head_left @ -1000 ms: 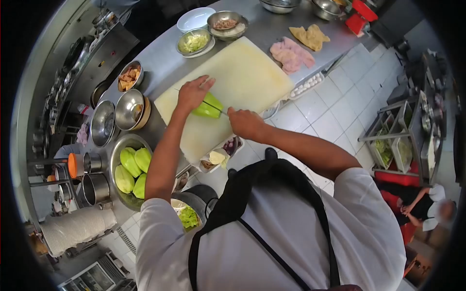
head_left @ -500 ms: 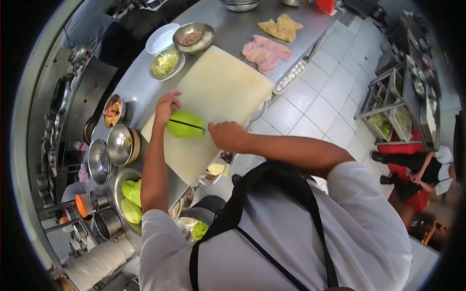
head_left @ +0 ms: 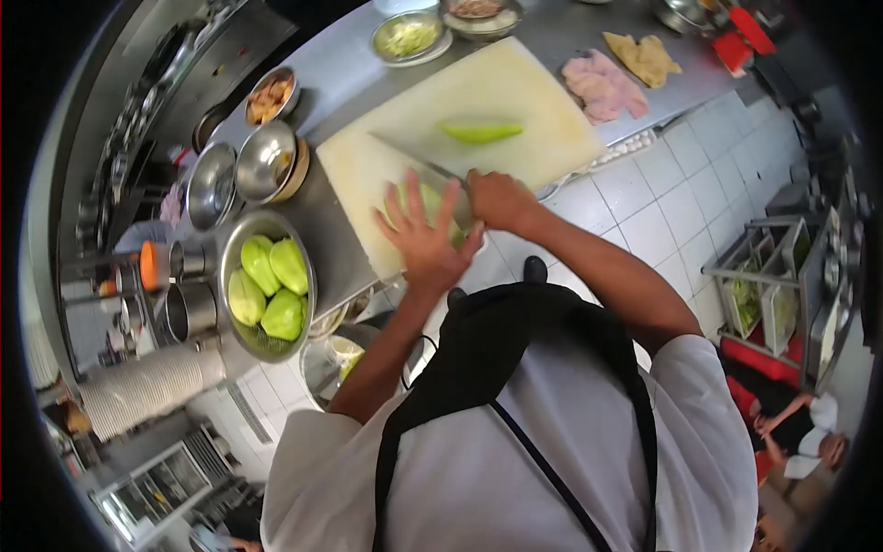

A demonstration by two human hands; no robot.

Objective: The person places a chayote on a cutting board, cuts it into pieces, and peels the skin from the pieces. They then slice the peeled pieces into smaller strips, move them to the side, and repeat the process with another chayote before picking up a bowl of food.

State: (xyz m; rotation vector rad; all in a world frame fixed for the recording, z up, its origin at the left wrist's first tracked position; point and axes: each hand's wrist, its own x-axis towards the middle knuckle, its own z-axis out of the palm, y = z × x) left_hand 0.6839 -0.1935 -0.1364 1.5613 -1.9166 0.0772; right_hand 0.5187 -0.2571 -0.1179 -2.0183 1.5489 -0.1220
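Observation:
My right hand (head_left: 499, 200) is closed around the handle of a kitchen knife (head_left: 418, 156), its blade pointing left across the white cutting board (head_left: 552, 120). My left hand (head_left: 423, 230) is blurred, its fingers spread over a pale green chayote piece (head_left: 440, 195) near the board's front edge. Part of that piece is hidden under the hand. Farther back on the board lies a cut chayote slice (head_left: 480, 132), apart from both hands. Several whole chayotes (head_left: 262, 276) sit in a metal bowl (head_left: 227, 317) to the left.
Metal bowls (head_left: 211, 187) stand left of the board, one with orange-brown pieces (head_left: 270, 97). Behind it is a bowl of shredded green vegetable (head_left: 407, 39). A pink cloth (head_left: 602, 85) and a tan cloth (head_left: 642, 58) lie at right. Eggs (head_left: 625, 147) sit below the table edge. A person (head_left: 796, 423) sits at far right.
The chayote under the knife is now in separate pieces, with one slice lying back on the board. Both hands are nearer the board's front edge, and my left hand has spread. The view has turned.

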